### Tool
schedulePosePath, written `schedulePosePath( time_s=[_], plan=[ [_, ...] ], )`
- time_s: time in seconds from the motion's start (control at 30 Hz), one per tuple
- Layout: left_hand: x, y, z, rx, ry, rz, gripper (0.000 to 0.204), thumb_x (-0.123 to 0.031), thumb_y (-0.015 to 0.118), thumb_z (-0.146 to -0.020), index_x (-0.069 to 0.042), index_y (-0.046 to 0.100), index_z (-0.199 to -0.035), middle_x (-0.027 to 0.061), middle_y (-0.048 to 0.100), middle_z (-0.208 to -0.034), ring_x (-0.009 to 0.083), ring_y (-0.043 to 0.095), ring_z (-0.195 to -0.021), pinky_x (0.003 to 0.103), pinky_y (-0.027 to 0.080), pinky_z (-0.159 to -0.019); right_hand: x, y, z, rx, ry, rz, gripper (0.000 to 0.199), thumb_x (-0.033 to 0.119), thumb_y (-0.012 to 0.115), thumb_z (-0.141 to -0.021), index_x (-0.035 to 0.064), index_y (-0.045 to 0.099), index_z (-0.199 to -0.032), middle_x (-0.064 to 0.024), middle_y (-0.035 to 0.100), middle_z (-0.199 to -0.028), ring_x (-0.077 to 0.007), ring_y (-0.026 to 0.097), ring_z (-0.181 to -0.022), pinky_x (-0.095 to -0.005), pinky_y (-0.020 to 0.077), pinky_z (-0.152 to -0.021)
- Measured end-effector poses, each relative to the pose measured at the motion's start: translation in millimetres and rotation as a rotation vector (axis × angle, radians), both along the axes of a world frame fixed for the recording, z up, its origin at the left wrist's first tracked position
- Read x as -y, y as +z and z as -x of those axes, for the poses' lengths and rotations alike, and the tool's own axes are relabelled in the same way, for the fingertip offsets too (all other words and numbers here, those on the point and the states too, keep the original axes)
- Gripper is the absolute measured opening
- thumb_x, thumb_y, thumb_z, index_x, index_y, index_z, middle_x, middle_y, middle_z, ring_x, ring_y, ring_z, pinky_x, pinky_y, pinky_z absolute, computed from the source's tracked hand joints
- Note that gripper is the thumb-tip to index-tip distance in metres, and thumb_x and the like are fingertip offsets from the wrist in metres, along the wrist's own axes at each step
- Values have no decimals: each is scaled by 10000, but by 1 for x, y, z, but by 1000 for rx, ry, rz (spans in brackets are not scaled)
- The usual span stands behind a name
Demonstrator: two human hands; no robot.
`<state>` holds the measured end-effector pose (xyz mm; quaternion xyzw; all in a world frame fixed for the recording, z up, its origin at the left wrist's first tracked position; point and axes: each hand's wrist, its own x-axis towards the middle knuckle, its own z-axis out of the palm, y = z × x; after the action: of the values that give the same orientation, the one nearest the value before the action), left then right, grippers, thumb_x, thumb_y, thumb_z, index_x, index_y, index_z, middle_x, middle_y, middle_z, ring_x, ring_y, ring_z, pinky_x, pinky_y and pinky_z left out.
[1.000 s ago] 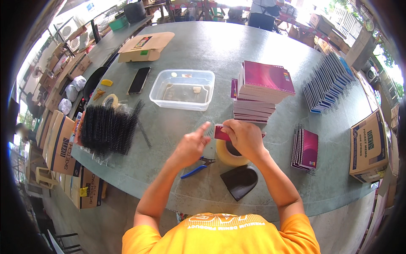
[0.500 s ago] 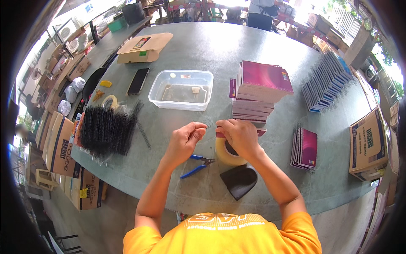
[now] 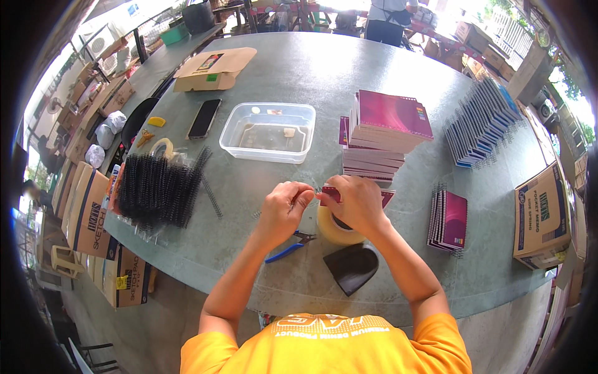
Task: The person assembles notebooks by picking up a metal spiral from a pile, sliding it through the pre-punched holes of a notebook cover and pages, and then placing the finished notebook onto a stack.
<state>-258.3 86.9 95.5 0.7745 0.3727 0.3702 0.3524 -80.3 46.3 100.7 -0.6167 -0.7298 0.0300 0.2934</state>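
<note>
My right hand [image 3: 355, 202] grips a small maroon notebook [image 3: 386, 198] just above a roll of clear tape [image 3: 336, 229]. My left hand [image 3: 283, 209] is pinched at the notebook's left edge, fingertips closed on what looks like its wire spiral; the spiral itself is too thin to make out. Blue-handled pliers [image 3: 288, 248] lie on the table under my left wrist. A dark curved piece [image 3: 352, 267] lies close to my right forearm.
A stack of maroon notebooks [image 3: 386, 128] and a clear plastic tub [image 3: 269, 132] sit behind my hands. Black spiral coils [image 3: 156, 187] lie left, a phone [image 3: 204, 117] and flat carton [image 3: 212, 68] beyond. Bound notebooks [image 3: 450, 219] and cartons [image 3: 541, 215] lie right. A person [image 3: 389, 12] stands far off.
My left hand dropped from a raised, pointing pose and came in to meet my right hand at the notebook's edge. The right hand stayed put on the notebook.
</note>
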Motion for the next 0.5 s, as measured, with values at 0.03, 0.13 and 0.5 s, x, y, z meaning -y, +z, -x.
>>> schedulePosePath(
  time_s=[0.03,0.13,0.5],
  plan=[
    [3,1,-2,36,-4,66,184,-177,637,-882,-10,657,-957,81,611,-764,131,558,-643,263,456,-594,0,-2,0,6,-14,-12,266,314,667,-778,72,575,-721,-78,611,-673,-283,618,-651,-409,462,-562],
    [5,-4,-6,83,-21,-66,153,-139,654,-863,-9,652,-945,91,610,-768,141,572,-632,261,463,-576,-2,-7,1,16,-32,-39,282,330,664,-779,71,574,-714,-81,613,-671,-284,618,-648,-407,461,-561],
    [5,-10,-20,-64,178,-443,133,-78,666,-829,-15,639,-943,117,606,-771,207,603,-636,316,479,-580,2,-5,3,-38,-7,-11,146,174,634,-807,90,636,-927,-72,651,-754,-279,629,-681,-391,478,-584]
  ],
)
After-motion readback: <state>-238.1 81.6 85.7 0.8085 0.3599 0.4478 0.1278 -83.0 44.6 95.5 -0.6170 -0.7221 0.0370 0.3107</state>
